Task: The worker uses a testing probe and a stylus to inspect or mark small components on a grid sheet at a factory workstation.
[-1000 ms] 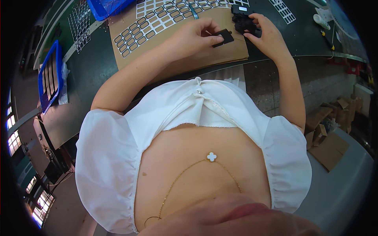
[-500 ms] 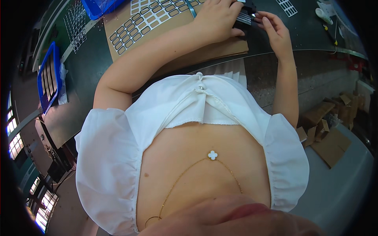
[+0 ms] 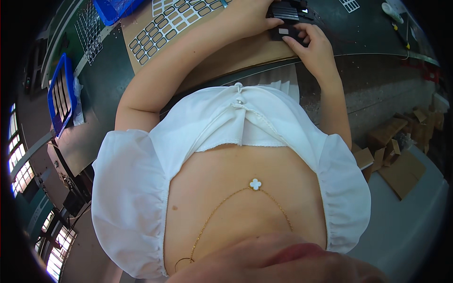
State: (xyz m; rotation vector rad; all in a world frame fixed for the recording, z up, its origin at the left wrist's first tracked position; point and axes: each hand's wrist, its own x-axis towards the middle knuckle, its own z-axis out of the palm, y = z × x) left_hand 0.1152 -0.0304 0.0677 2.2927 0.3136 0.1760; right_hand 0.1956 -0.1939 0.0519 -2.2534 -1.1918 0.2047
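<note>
A black ridged block (image 3: 286, 15) lies at the top edge of the view, on the right part of the brown cardboard (image 3: 236, 60). On its near part is a small pale rectangle (image 3: 283, 31). My left hand (image 3: 250, 20) grips the block's left side, its thumb along the ridges and its other fingers partly cut off by the frame. From the right, my right hand (image 3: 315, 46) holds the near right corner between thumb and curled fingers. Left of my left forearm lies a sheet of black-rimmed rounded rectangles (image 3: 163, 34) with white between them.
A blue tray (image 3: 113, 10) stands at the top left, and another blue tray (image 3: 61, 96) with strips inside sits by the table's left edge. A wire-like mesh sheet (image 3: 89, 35) is near them. Far right are a yellow-and-black tool (image 3: 400, 35) and cardboard boxes (image 3: 389, 141) below table level.
My right hand has moved left and nearer, from the block's right side onto its near right corner. More of the block shows, including the pale rectangle. My left hand sits slightly higher in view.
</note>
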